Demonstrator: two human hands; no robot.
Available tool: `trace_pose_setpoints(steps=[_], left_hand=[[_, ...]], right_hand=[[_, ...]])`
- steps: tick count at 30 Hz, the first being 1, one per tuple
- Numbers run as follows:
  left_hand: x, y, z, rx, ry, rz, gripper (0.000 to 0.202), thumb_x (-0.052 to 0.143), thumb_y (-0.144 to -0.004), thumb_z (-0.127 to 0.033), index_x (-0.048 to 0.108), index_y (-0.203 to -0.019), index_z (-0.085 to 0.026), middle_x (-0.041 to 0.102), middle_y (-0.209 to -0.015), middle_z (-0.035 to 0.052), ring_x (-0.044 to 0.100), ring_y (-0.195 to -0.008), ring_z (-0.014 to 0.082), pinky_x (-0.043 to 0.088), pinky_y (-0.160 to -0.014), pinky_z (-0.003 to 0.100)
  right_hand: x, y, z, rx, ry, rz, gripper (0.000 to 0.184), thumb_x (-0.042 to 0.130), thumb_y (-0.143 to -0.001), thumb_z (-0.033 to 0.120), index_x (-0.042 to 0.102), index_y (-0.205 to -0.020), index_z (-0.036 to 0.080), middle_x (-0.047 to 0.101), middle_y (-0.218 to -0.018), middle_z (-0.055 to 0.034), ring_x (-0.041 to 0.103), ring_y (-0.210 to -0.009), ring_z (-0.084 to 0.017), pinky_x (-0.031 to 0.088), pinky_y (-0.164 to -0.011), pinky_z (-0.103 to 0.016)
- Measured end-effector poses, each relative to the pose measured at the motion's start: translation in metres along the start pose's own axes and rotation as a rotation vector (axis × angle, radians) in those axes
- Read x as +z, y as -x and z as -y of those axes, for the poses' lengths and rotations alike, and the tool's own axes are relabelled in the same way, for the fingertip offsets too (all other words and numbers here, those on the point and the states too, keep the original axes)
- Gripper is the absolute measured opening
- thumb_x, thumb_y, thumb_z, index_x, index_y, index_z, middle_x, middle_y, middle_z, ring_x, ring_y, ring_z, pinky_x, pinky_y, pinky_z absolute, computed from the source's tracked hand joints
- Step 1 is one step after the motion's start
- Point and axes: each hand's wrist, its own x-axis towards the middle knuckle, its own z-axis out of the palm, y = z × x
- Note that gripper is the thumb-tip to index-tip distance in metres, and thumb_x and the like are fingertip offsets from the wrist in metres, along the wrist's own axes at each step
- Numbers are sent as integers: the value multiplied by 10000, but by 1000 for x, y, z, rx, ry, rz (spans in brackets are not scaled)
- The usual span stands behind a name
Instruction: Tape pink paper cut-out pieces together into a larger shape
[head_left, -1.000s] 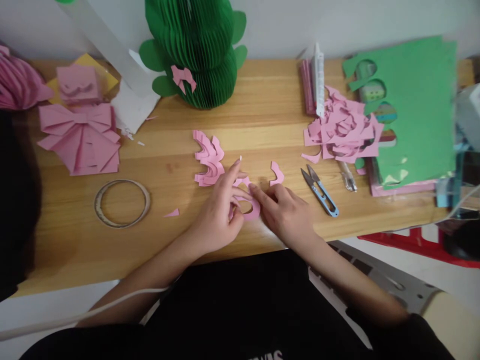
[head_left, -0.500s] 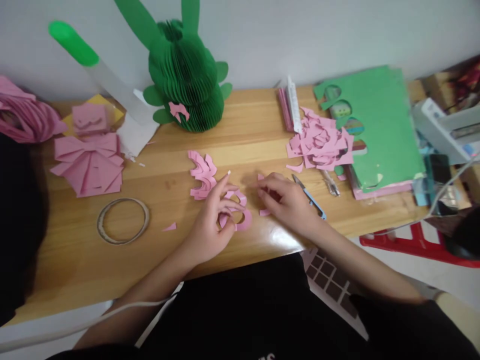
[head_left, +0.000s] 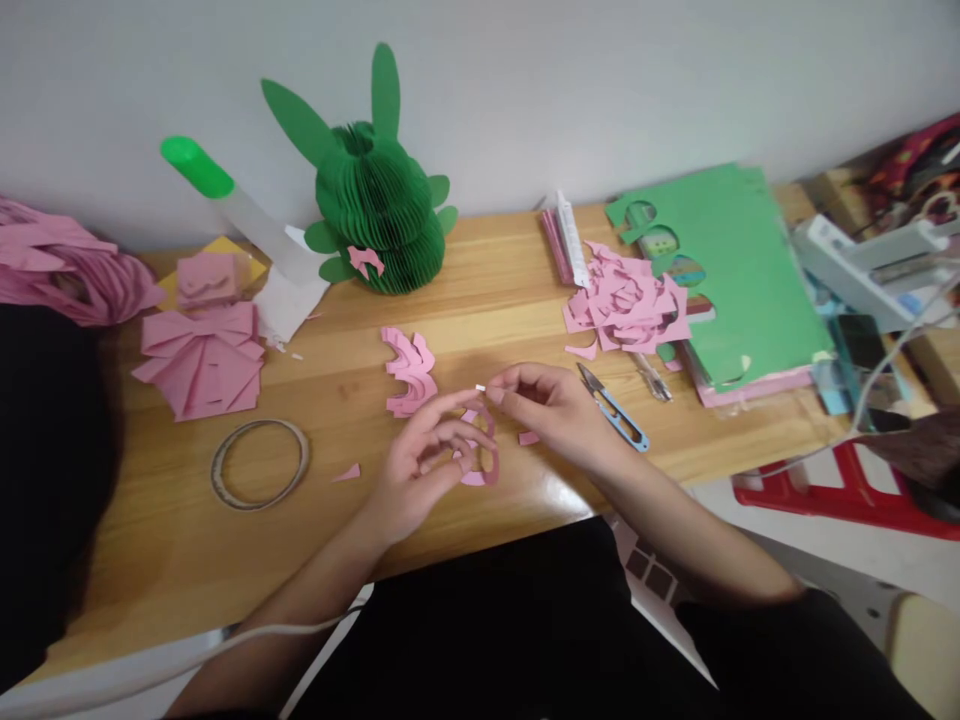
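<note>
Paper cutout point(head_left: 493, 467), pink and looped, lies beneath the loosely curled left hand point(head_left: 420, 466), which apparently presents a tiny white tab point(head_left: 480, 387) to the pinching right hand point(head_left: 551, 408), hold unclear.

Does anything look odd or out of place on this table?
Mildly untidy, nothing clearly damaged: a pink scrap lies alone beside the pale ring, away from the scrap heap, and white bits are scattered near the white paper.

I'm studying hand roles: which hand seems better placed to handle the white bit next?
Probably the right hand: its thumb is beside the white bit, at a fingertip of the left hand.
</note>
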Motion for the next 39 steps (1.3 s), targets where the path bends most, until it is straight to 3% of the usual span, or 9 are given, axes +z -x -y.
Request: trace_pose_setpoints(steps=[7, 12, 15, 18, 21, 25, 30, 39], left_hand=[[4, 3, 5, 180, -261, 52, 621, 518, -840, -13, 471, -1394, -291, 584, -1213, 89, 690, -913, 160, 581, -759, 293], [4, 6, 2, 386, -800, -42, 490, 498, -858, -13, 545, -1301, -218, 588, -1254, 115, 633, -1117, 234, 559, -913, 390], [1, 7, -5, 510, -1018, 67, 296, 498, -892, -41, 616, -1134, -165, 668, -1141, 121, 648, -1071, 255, 558, -895, 422], [-2, 8, -7, 594, -1124, 255, 217, 534, -931, -178, 621, -1119, -116, 666, -1205, 168, 613, -1167, 310, 530, -949, 473], [-5, 8, -4, 610, -1206, 413, 390, 511, -964, -364, 577, -1225, -81, 612, -1330, 192, 529, -1294, 332, 465, -1044, 488], [-8, 8, 4, 601, -1307, 492, 553, 420, -989, -492, 481, -1357, -83, 562, -1413, 170, 466, -1361, 298, 371, -1115, 434], [-13, 8, 9, 594, -1329, 480, 564, 442, -976, -515, 487, -1347, -92, 544, -1437, 155, 437, -1381, 273, 302, -1138, 397], [-19, 6, 3, 492, -1196, 577, 534, 487, -946, -522, 573, -1276, -111, 467, -1495, 183, 371, -1414, 325, 338, -1117, 481]], right_hand=[[-3, 3, -4, 8, -101, 10, 152, 665, -776, 323, 621, -751, 180, 592, -694, 20, 549, -625, -94, 459, -500, -185], [-21, 16, -14, 17, -199, -119, 207, 732, -717, 366, 629, -724, 187, 571, -693, 18, 481, -577, -87, 398, -452, -185], [-36, 30, -24, 12, -199, -284, 216, 746, -708, 360, 617, -706, 187, 447, -567, 67, 337, -470, -58, 268, -412, -194], [-45, 43, -35, 65, -174, -367, 243, 751, -712, 385, 618, -712, 181, 444, -558, 65, 302, -452, -53, 215, -413, -212], [-45, 54, -41, 104, -154, -404, 271, 761, -701, 411, 619, -715, 180, 477, -578, 51, 317, -455, -57, 212, -421, -218], [-37, 62, -43, 116, -125, -410, 283, 747, -718, 437, 621, -728, 184, 497, -594, 41, 322, -468, -65, 226, -433, -227], [-32, 67, -44, 99, -45, -355, 265, 701, -772, 440, 608, -739, 193, 503, -603, 37, 322, -469, -73, 227, -435, -240], [-2, 72, -47, 162, -81, -199, 243, 658, -820, 422, 595, -792, 189, 491, -573, 55, 373, -454, -77, 287, -428, -236]])
